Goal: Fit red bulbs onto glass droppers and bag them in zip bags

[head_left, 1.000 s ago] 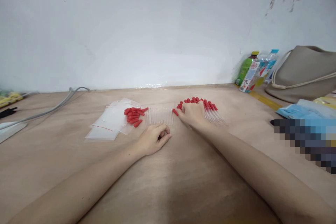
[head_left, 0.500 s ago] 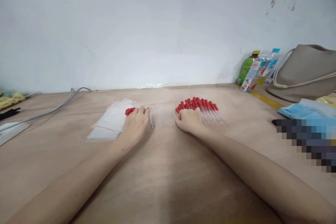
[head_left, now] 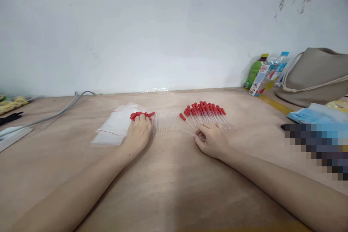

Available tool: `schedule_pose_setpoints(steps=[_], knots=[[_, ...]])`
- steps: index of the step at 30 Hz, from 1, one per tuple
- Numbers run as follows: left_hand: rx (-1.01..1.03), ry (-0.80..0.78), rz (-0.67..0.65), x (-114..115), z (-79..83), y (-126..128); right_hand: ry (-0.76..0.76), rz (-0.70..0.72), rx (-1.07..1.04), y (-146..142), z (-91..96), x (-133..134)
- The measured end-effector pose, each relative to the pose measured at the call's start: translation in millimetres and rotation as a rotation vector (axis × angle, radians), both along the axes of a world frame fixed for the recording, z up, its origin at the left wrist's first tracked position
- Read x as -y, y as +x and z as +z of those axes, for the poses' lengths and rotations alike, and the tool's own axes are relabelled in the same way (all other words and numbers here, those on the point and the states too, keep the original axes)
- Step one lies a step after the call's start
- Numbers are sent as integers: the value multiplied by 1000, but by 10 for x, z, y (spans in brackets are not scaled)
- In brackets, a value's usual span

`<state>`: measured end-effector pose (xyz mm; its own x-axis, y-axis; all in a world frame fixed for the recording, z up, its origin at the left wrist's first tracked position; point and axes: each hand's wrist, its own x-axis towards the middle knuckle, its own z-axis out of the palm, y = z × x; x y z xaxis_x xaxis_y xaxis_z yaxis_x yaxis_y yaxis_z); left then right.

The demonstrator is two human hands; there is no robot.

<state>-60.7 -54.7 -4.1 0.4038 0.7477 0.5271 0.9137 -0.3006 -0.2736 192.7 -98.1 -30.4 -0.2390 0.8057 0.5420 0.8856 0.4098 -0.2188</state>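
My left hand (head_left: 139, 131) is closed, its curled fingertips pressed on red rubber bulbs (head_left: 150, 114) lying at the edge of clear zip bags (head_left: 114, 127). In my right hand (head_left: 212, 138) a thin clear glass dropper tube (head_left: 188, 132) is pinched between thumb and fingers, its free end pointing left. A row of bare glass tubes (head_left: 167, 120) lies between the two hands. Beyond my right hand, droppers with red bulbs (head_left: 205, 108) are fanned out side by side. One dropper (head_left: 182, 116) rests a little left of that group, bulb toward the wall.
At the right back stand a green bottle (head_left: 254, 72) and a clear bottle (head_left: 281, 65), beside a grey drawstring bag (head_left: 315, 76). A blue packet (head_left: 304, 116) lies at the right. A grey cable (head_left: 62, 110) crosses the left side of the wooden table (head_left: 163, 185).
My right hand has moved right and nearer to me, away from the left end of the dropper group, and now holds a bare tube. My left hand has shifted slightly left on the bulbs.
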Motion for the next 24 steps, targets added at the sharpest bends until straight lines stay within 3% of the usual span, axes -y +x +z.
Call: schedule_pose_setpoints(steps=[3, 5, 8, 11, 18, 24], knots=[[-97, -2, -29, 120, 61, 150, -10, -6, -20, -11, 9, -18], [-123, -21, -120, 217, 58, 273, -27, 24, -22, -21, 14, -43], [-31, -83, -323, 328, -22, 413, -62, 73, -32, -23, 23, -74], [74, -126, -441, 360, -130, 458, -83, 94, 4, -15, 33, -82], [419, -244, -465, 267, -221, 411, -47, 56, 50, -3, 7, -74], [452, -282, -517, 236, -195, 418, -62, 154, -72, -26, 1, -51]])
